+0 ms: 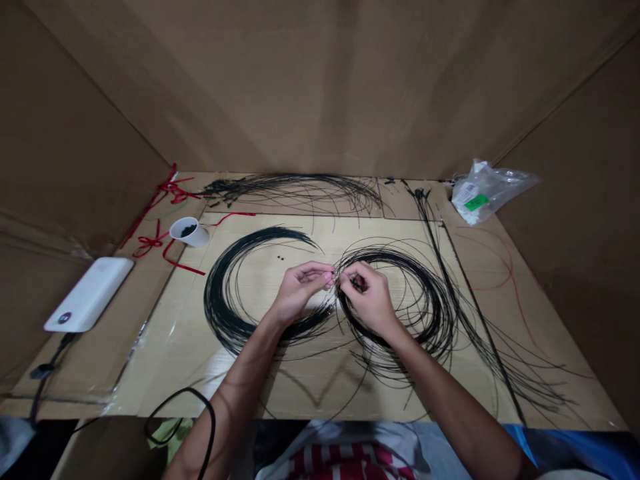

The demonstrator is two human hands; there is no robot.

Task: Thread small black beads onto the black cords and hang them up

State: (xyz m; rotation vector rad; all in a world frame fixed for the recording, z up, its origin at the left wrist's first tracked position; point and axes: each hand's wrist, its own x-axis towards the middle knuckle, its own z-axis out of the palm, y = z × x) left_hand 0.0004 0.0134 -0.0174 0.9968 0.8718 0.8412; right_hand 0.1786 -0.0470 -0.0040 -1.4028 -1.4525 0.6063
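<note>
Because the work is so fine, steady fingertips seem to matter more than force: the left hand (pixel 306 285) and right hand (pixel 367 293) nearly meet, each closed in a pinch, apparently on a thin black wire (pixel 337 274) between the curved bundle (pixel 219 293) and the coil (pixel 443 300), above the pale sheet (pixel 175 320). Exactly what the fingertips trap is too small to tell. Short pinches should limit bending; loose strands are best held clear, and the small black pieces (pixel 281 257) nearby left unbrushed.
</note>
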